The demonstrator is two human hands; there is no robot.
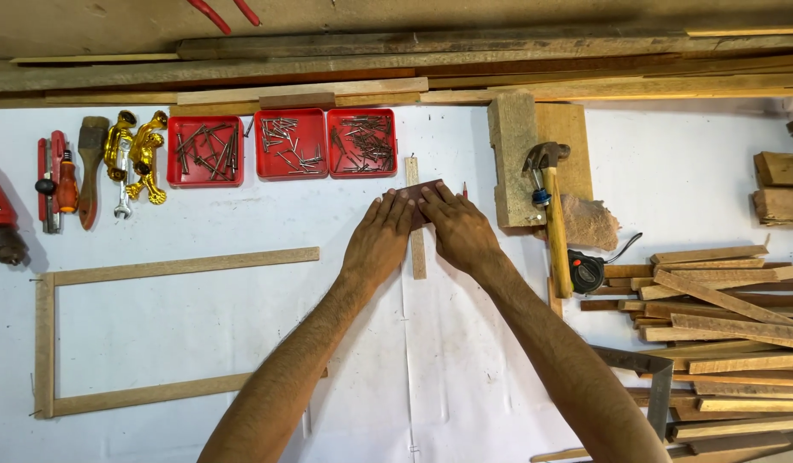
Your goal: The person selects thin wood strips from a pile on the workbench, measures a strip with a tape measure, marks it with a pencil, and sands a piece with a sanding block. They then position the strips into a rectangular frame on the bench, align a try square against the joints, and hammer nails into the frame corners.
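Left hand [379, 240]: flat, palm down, fingers together and stretched fwd; fingertips press on a small dark brown block [418, 192]. Not gripping, just laid on top.

Right hand [456, 231]: same pose, palm down, fingers extended, tips on the same block, touching the left hand's fingertips. Both hands side by side, thumbs inward.

Dark brown block: centre of white bench top [242, 326], just below the red trays; mostly hidden under fingers. It lies across a thin wood strip [416, 249] that runs top to bottom betw. the hands.

Pencil [465, 189]: red tip just visible, right of block.

Containers: 3 red square trays [291, 143] in a row, upper centre, each holding loose nails. No labels readable.

Left side, tools in a row: red-handled screwdrivers [55, 182], brush [91, 163], gold-coloured clamps [138, 154], small wrench [122, 201]. Red drill [0, 223] at far left edge.

Wood frame [156, 267]: three strips joined, open on right side, lower left of bench, well apart from hands.

Right of hands: thick wood block [512, 154] upright on bench, w/ flat board behind; hammer [551, 214] w/ wood handle lying beside it; tape measure, black [587, 272], near hammer handle end.

Far right: pile of wood strips [722, 317], loosely stacked; metal square [654, 386] at its lower left edge. Stubby wood offcuts [782, 184] upper right.

Top: long planks [414, 64] along back of bench; red plier handles [225, 12] at top edge.
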